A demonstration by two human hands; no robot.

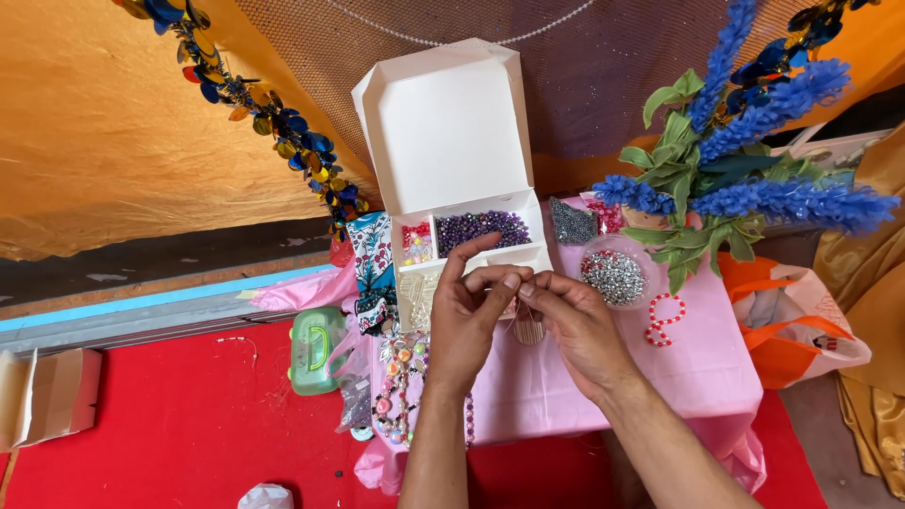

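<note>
Seen from the head camera, the left hand point(464, 316) and right hand point(573, 325) meet over the pink-draped table point(698, 372), fingertips pinched shut on something too small to make out, just near of the white box point(452, 141) of purple beads point(481, 229). Such a tiny, light, slippery piece likely needs a fingertip grip. A round dish of silver beads point(614, 276) sits right.

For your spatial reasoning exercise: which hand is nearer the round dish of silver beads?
Right. The right hand is just below-left of the dish of silver beads; the left hand lies farther left.

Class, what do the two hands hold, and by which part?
Left hand and right hand pinch something tiny between their fingertips; it is too small to identify.
</note>
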